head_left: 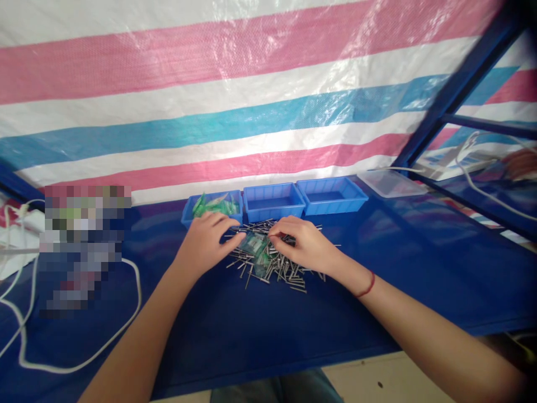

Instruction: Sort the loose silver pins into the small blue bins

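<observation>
A heap of thin metal pins [289, 273] lies on the blue table [260, 330] in front of three blue bins. Both hands rest on the heap. My left hand [207, 243] has its fingers curled down onto the pins beside a small clear green-tinted bag [255, 249] lying in the pile. My right hand [304, 243] has its fingertips drawn together at the bag's right edge, pinching at the pins there. What exactly the fingers hold is too small to make out. The left bin [189, 208] holds green packets; the middle bin [272, 202] and the right bin [331, 196] look empty.
A white cable [79, 364] loops over the table at the left, near a blurred patch. A clear plastic tray [390, 182] sits at the back right beside a blue metal frame [457, 89]. A striped tarp [251, 84] hangs behind. Another person's hand [520, 163] shows at the far right.
</observation>
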Action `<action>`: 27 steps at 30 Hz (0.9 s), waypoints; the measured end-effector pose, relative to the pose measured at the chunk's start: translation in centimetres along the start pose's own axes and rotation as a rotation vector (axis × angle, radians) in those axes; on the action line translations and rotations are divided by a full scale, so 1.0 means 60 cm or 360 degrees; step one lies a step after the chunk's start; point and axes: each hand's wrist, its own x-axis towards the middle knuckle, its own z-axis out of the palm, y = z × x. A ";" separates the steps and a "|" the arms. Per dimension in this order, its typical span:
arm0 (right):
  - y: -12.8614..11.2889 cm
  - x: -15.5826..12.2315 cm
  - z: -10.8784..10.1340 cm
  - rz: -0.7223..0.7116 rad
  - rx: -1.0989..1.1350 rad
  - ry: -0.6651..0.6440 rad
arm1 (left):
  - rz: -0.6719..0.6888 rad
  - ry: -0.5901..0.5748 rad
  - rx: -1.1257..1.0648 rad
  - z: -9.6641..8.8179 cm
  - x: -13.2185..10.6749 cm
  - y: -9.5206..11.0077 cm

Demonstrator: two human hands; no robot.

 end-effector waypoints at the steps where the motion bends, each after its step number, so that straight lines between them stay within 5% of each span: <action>1: 0.001 0.000 0.000 -0.0001 -0.0008 -0.0002 | 0.0037 -0.0100 -0.0041 0.003 -0.001 0.011; 7: 0.007 -0.001 0.003 0.0004 -0.0025 -0.0028 | 0.0074 -0.0320 -0.0224 0.030 -0.004 0.040; 22: 0.005 -0.003 0.003 -0.0034 -0.0031 -0.0084 | 0.0251 -0.0272 -0.0191 0.034 -0.006 0.042; 27: 0.006 -0.003 0.002 -0.0022 -0.0046 -0.0076 | 0.0162 -0.0087 -0.0199 0.030 -0.003 0.046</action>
